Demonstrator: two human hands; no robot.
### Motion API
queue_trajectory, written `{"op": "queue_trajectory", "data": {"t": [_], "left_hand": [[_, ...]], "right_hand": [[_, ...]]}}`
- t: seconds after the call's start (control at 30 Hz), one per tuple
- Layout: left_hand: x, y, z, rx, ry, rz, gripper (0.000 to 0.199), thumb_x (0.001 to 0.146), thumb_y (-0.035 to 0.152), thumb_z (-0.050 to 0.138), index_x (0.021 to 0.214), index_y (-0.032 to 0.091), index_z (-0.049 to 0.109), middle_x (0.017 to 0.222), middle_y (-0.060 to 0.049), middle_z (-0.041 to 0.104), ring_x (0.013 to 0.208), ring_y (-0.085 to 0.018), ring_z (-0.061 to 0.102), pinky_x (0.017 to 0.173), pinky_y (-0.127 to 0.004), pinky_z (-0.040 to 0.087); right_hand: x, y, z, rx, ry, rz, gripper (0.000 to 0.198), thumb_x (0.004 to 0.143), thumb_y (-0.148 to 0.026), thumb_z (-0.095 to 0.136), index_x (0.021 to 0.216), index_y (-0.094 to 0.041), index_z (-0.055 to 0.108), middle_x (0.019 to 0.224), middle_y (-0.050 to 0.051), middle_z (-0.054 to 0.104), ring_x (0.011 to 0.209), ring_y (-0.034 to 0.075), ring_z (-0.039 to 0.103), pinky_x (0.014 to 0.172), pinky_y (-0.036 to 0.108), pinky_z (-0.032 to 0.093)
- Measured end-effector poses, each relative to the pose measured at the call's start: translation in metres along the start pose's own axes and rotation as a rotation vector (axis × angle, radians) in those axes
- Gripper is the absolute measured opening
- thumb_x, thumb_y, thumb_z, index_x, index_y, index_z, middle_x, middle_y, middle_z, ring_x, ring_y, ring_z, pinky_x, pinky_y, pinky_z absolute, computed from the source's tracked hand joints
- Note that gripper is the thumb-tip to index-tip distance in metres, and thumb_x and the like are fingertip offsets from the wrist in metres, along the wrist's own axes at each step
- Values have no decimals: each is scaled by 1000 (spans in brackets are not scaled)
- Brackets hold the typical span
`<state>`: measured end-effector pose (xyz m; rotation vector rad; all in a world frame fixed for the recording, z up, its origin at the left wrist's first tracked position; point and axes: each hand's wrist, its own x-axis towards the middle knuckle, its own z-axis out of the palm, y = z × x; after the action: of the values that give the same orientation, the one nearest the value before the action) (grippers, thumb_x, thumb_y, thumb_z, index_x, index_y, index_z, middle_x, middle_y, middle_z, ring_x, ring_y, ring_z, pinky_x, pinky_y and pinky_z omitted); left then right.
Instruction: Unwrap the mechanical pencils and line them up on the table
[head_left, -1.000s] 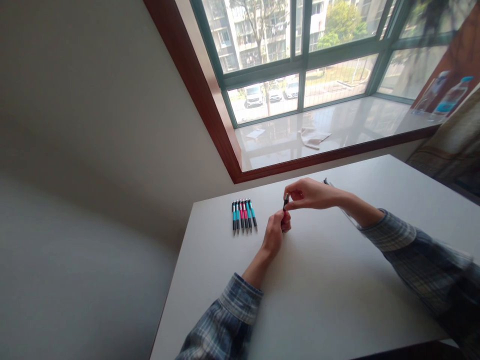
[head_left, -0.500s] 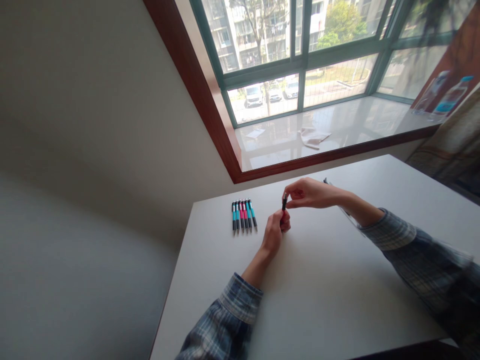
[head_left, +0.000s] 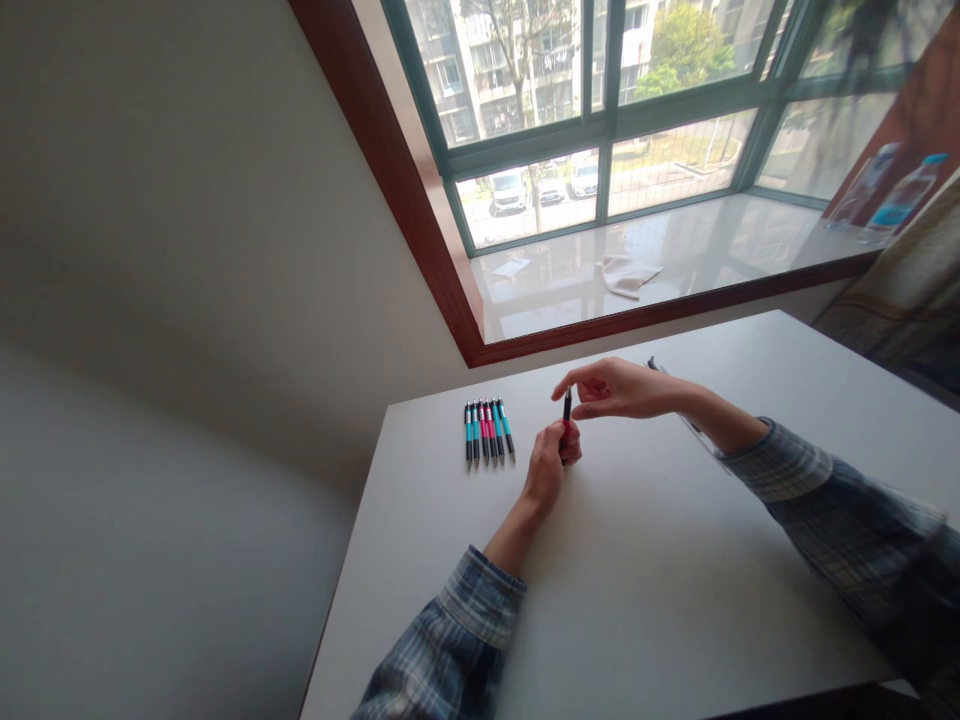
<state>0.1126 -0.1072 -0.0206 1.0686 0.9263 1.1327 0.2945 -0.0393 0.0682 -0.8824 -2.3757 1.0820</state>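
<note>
My left hand [head_left: 550, 463] is closed around a pen [head_left: 567, 405] with a black upper part and a bit of red lower down. The pen stands nearly upright over the white table [head_left: 637, 560]. Beside its top end is my right hand [head_left: 611, 388], with the index finger stretched out past the pen and the thumb apart from it, holding nothing. To the left of my left hand, several pens [head_left: 487, 433] in turquoise, red and black lie side by side in a row.
Partly hidden behind my right wrist lies a thin dark-edged object [head_left: 697, 430]. A reddish-brown window frame [head_left: 570, 333] borders the table's far side. On the sill are a crumpled cloth [head_left: 628, 276], a white paper [head_left: 511, 267] and bottles [head_left: 905, 195] at the right.
The fingers of my right hand have parted from the pen's top, and the index finger now reaches further left. My left hand and the row of pens stay in place.
</note>
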Motion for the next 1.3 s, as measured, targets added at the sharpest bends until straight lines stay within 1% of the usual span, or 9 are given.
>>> {"op": "queue_trajectory", "data": {"t": [0.13,0.3,0.53,0.7,0.97,1.03,1.13,1.23,1.3], "left_hand": [[0,0,1,27,-1,-3,33,88,46,48,68,20,44,61,3,37,56,-12,33,56,-30,26],[0,2,2,13,-29,-2,37,90,51,50,70,20,45,61,3,35,56,-12,31,56,-29,26],[-5,2,4,62,-99,48,46,94,63,53,82,19,51,65,2,44,60,-13,37,59,-29,31],[-6,-3,4,131,-64,77,49,95,67,51,82,20,50,66,3,44,60,-13,37,58,-29,31],[-3,-7,4,173,-19,91,49,98,66,47,84,19,50,71,2,44,62,-12,39,59,-26,35],[-3,-5,4,136,-23,110,44,99,63,48,94,19,54,74,2,47,62,-11,40,60,-25,37],[-6,-2,3,151,-36,167,44,103,54,48,136,25,46,90,0,57,64,-10,47,66,-25,43],[-11,-3,2,260,-58,233,67,102,48,55,159,35,22,116,-5,60,72,-10,55,73,-27,49],[-14,-5,2,363,-69,283,79,97,44,64,162,38,18,126,-7,60,77,-11,58,75,-27,51]], "right_hand": [[0,0,1,-33,14,29,38,88,-54,68,98,-19,78,61,-4,47,59,12,38,57,28,27],[0,-1,0,1,-7,1,40,89,-53,67,110,-20,78,65,-2,53,61,13,42,59,28,30],[2,11,0,240,-78,79,44,85,-54,69,106,-17,79,89,6,73,83,21,63,71,32,45],[3,16,2,286,-52,134,43,82,-54,73,103,-17,80,101,8,77,95,26,68,76,34,49],[5,14,9,285,15,143,38,81,-51,75,90,-15,78,92,7,76,80,20,63,66,31,44],[6,16,11,292,51,143,39,82,-55,74,84,-15,76,82,5,72,74,17,60,62,29,40],[7,23,9,362,186,201,45,81,-61,74,81,-16,73,72,1,64,71,15,56,62,27,39],[6,34,3,563,370,286,46,79,-63,77,92,-19,72,92,4,70,86,17,64,72,27,46],[6,40,-1,681,419,334,46,78,-61,79,98,-20,71,105,7,72,96,19,67,77,28,49]]}}
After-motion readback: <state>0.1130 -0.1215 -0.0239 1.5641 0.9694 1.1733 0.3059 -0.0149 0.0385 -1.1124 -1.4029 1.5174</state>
